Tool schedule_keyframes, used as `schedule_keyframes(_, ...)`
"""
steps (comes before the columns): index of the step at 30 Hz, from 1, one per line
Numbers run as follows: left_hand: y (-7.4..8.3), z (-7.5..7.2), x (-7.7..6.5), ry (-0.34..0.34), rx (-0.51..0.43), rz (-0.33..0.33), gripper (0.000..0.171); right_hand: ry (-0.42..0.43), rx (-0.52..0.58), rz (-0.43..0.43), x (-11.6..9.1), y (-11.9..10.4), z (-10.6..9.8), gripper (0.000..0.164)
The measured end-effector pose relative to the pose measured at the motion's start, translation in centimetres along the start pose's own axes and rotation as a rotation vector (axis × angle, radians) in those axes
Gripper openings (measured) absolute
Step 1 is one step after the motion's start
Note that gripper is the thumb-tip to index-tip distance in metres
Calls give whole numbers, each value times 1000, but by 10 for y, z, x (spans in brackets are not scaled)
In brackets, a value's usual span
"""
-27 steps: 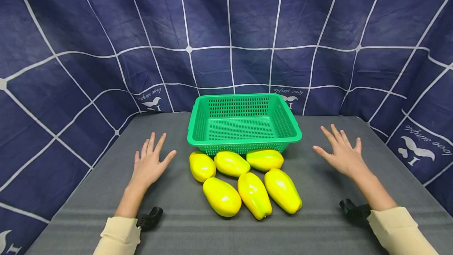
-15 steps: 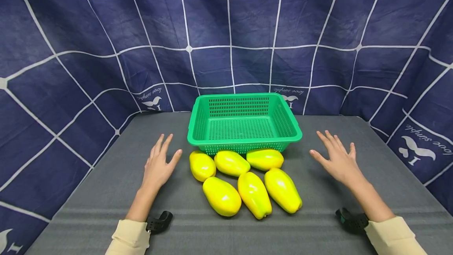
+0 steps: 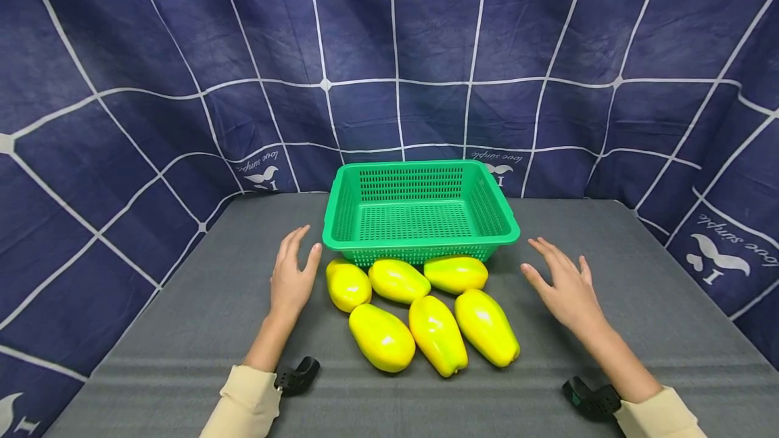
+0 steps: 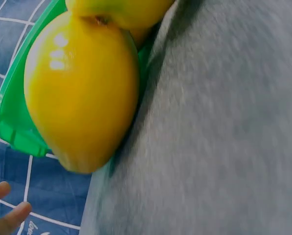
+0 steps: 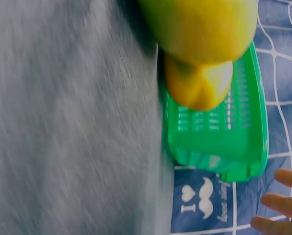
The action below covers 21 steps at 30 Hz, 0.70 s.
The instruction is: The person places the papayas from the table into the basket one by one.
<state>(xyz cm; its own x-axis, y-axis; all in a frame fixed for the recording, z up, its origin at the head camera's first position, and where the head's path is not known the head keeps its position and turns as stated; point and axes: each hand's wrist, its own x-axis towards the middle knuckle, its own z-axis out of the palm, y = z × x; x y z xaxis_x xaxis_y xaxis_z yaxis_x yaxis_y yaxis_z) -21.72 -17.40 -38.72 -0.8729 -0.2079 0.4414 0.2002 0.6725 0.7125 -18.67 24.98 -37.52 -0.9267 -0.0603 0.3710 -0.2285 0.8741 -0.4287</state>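
Head view, with the dial centred on the fruit: six glossy yellow oblong fruits (image 3: 437, 336) at the hub, lying on a grey cloth-covered bench (image 3: 389, 414), three in a back row and three in a front row, close together. At twelve o'clock, just beyond the back row, a rectangular green plastic basket (image 3: 420, 244) with slotted walls, upright, with all six fruits outside it. At nine o'clock, a bare left hand (image 3: 291, 282), just beside the leftmost back-row fruit; grip wide, thumb away from the extended fingers, holding nothing. At three o'clock, a bare right hand (image 3: 569, 291), near the right-hand fruits; grip also wide and holding nothing. Cannot tell whether either touches the bench. At six o'clock from each hand, a black wristband (image 3: 298, 376), then a cream sleeve (image 3: 246, 403). At twelve o'clock past the basket, a navy-blue cloth backdrop (image 3: 435, 39) with white grid lines.

Left wrist view: one fruit large at ten o'clock, basket behind it, fingertips (image 4: 20, 212) at eight o'clock, apart from the fruit. Right wrist view: blurred fruit at one o'clock, basket at three, fingertips at four.
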Motion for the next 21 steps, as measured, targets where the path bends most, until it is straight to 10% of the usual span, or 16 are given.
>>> schedule_keyframes(10,7,23,0,-80,-280,-75,43,12,120,-11,-14,-17,14,45)
schedule_keyframes(21,13,40,4,-190,-371,-91,52,-32,356,18,-26,-21,40,35)
